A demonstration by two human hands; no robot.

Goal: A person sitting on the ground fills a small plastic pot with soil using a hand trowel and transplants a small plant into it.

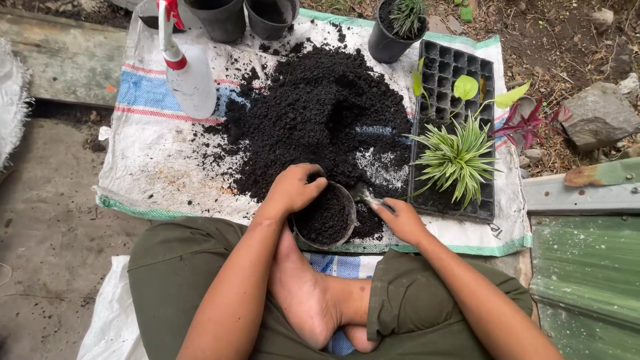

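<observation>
At the lower centre of the frame I see a small round black plastic pot point(325, 217) held just in front of the person's crossed legs, at the near edge of a white woven sack with blue and red stripes point(150, 160). The left hand point(293, 189) is curled over the pot's far-left rim, fingers closed on it, tilting it slightly. The right hand point(400, 220) is closed around the handle of a small metal trowel point(363, 195), whose blade points toward the pot's right rim. The pot already looks nearly full of dark soil, so I judge the filling mostly done; nothing is planted in it yet.

Above it, in the middle of the frame, lies a large heap of loose black potting soil point(320, 113), plenty left. At right centre a black plastic seedling tray point(460, 73) carries a striped green spider plant point(457, 157) and a few leafy cuttings. At the top stand two empty black pots point(243, 17) and one black pot with a small green plant point(397, 27). A white spray bottle with a red trigger point(187, 70) lies at the upper left.
</observation>
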